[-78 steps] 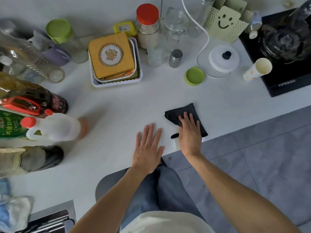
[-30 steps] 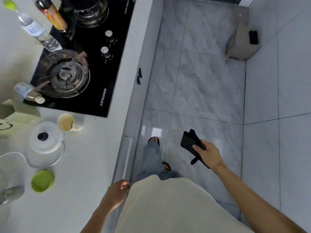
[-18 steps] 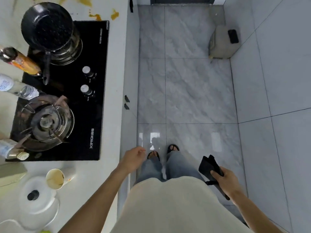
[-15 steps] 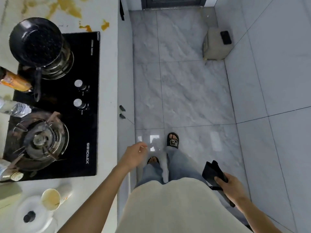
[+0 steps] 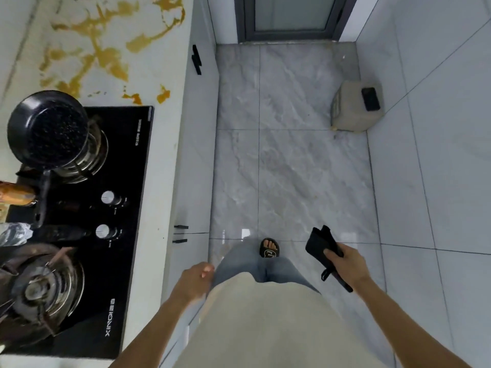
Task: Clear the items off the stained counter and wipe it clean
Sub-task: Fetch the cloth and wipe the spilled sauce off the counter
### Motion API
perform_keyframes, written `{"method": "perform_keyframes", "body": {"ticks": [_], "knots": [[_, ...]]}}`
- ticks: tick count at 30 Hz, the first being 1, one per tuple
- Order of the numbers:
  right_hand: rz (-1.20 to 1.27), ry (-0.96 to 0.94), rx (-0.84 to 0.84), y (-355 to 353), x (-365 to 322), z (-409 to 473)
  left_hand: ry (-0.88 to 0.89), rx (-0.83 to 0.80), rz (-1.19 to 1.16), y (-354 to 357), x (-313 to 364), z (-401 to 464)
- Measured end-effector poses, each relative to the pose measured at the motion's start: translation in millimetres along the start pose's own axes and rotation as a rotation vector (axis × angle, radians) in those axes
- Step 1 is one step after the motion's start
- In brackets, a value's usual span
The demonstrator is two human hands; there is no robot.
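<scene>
The white counter (image 5: 164, 160) runs along the left, and its far part carries yellow-brown stains (image 5: 98, 46) beyond the black stove (image 5: 125, 208). My right hand (image 5: 345, 264) hangs over the floor to the right of my legs, gripping a folded black cloth (image 5: 320, 244). My left hand (image 5: 195, 281) sits beside the counter's front edge near my hip, fingers loosely curled with nothing in them. No items stand on the stained patch that I can see.
A black pot (image 5: 46, 131) sits on the far burner, and a second burner (image 5: 39, 288) lies nearer. Bottles (image 5: 14, 196) poke in at the left edge. A beige stool (image 5: 356, 107) with a phone stands on the grey tiled floor. A door (image 5: 289, 17) closes the far end.
I have lifted the cloth off the counter and walked along it past the stove. The stained far section has come into view, and both hands have dropped to my sides.
</scene>
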State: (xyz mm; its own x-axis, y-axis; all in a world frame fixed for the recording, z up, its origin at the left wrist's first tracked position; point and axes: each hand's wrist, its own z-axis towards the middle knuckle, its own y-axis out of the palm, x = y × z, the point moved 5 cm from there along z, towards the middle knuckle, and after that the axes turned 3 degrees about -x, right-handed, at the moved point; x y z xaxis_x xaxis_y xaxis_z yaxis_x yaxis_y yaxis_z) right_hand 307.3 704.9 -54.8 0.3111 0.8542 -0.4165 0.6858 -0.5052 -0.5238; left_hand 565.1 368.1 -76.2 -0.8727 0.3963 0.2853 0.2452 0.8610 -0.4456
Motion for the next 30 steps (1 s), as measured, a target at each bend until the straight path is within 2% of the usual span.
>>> {"method": "perform_keyframes", "body": {"ticks": [6,10,13,17,24,27,30], "knots": [[-0.019,-0.151,-0.025,-33,-115,70,-0.114,-0.019,-0.038,-18,-1,13],[-0.085,-0.182,-0.062,-40,-170,108,-0.136,-0.014,-0.071,-47,21,48],[-0.142,-0.155,-0.070,-45,-192,128,-0.135,0.026,-0.101,-83,51,79],[-0.183,-0.083,-0.057,-59,-203,147,-0.146,0.128,-0.267,-139,102,116],[-0.265,0.017,-0.085,-94,-224,183,-0.070,0.175,-0.296,-226,180,183],[-0.290,0.022,-0.105,-110,-249,212,-0.051,0.184,-0.282,-257,204,204],[-0.347,-0.005,-0.137,-124,-288,251,-0.029,0.258,-0.424,-278,214,216]]}}
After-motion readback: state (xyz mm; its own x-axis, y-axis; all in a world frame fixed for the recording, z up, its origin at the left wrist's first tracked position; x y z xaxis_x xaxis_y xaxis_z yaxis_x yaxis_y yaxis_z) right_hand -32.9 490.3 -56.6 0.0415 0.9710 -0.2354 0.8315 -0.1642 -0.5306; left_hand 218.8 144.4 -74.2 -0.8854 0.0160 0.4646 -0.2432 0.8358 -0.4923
